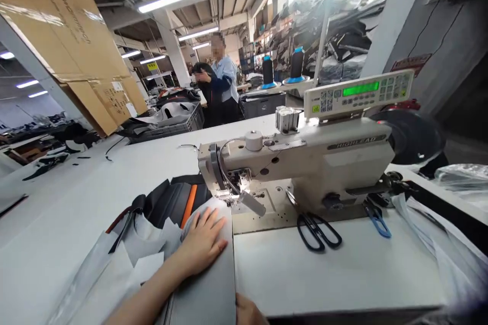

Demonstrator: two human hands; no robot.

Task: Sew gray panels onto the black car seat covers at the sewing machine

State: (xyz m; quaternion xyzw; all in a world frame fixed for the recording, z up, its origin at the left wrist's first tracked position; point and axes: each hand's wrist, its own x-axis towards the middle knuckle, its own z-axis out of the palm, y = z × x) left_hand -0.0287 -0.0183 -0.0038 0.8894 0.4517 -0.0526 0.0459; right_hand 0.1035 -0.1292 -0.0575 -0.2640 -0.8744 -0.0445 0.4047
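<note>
My left hand [202, 241] lies flat with fingers spread on a grey fabric piece [213, 274] that runs up to the needle area [232, 198] of a cream sewing machine [305, 162]. Only a small part of my right hand [247, 312] shows at the bottom edge, beside the grey fabric; its fingers are hidden. Under and to the left of the fabric lie dark panels with an orange strip [188, 205] and white cut pieces [145, 249].
Black scissors [318, 231] and blue snips [377, 218] lie on the machine bed. A control panel [358, 94] with a green display tops the machine. Thread cones [297, 63] stand behind. Another person [223, 86] stands at the far tables. Cardboard [64, 30] leans at left.
</note>
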